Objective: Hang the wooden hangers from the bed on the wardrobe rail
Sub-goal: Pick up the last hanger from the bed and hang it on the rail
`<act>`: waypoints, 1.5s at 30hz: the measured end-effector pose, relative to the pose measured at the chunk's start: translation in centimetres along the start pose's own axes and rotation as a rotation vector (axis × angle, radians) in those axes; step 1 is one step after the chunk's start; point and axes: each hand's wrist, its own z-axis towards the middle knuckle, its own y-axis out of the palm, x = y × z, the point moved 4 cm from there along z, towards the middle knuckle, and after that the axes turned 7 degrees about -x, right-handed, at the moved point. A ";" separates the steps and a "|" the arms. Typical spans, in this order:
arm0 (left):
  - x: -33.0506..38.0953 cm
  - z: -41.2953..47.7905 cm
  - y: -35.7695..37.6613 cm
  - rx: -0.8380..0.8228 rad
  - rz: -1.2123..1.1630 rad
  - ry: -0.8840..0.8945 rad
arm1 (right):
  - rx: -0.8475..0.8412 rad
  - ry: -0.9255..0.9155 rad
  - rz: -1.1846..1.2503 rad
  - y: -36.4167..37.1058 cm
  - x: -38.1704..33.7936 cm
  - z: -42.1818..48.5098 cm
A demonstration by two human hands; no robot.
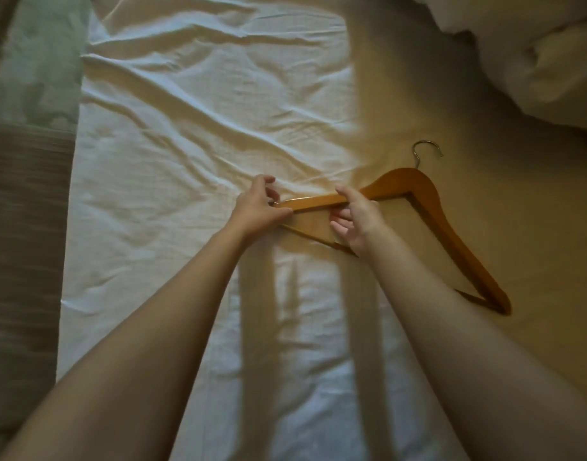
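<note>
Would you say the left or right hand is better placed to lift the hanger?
Probably the right hand: its fingers wrap the hanger arm nearer the hook. The left hand only pinches the tip.

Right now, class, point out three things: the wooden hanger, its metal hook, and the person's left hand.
wooden hanger [451, 227], head view, on its right shoulder arm.
metal hook [426, 143], head view, on the top of the curve.
left hand [257, 207], head view, on the back of the hand.

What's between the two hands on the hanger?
In the head view, a short bare stretch of the wooden hanger's arm and wrinkled bed sheet below it. Left hand pinches the arm's tip; right hand curls around it further along.
</note>
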 end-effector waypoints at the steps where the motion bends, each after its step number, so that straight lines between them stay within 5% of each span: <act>1: 0.1 0.2 0.2 0.010 0.051 -0.012 | 0.001 0.004 0.052 0.1 0.1 0.1; 7: 1.4 -1.1 1.5 0.042 0.291 0.034 | 0.038 -0.026 0.060 0.2 1.2 -0.7; 15: 4.5 -9.6 2.5 0.033 0.132 0.081 | 0.118 -0.133 0.080 -2.5 1.6 -8.0; 21: 8.1 -16.8 5.9 -0.187 -0.029 0.150 | 0.098 -0.285 0.147 -7.3 2.2 -16.3; 27: 11.7 -26.5 13.5 -0.457 -0.182 0.191 | 0.151 -0.376 0.310 -16.0 5.0 -26.3; 35: 13.1 -37.2 25.0 -0.748 -0.160 -0.049 | 0.283 -0.447 0.487 -27.3 12.2 -36.3; 45: 17.0 -53.9 43.4 -0.833 0.164 0.272 | 0.326 -0.624 0.814 -45.9 21.1 -48.5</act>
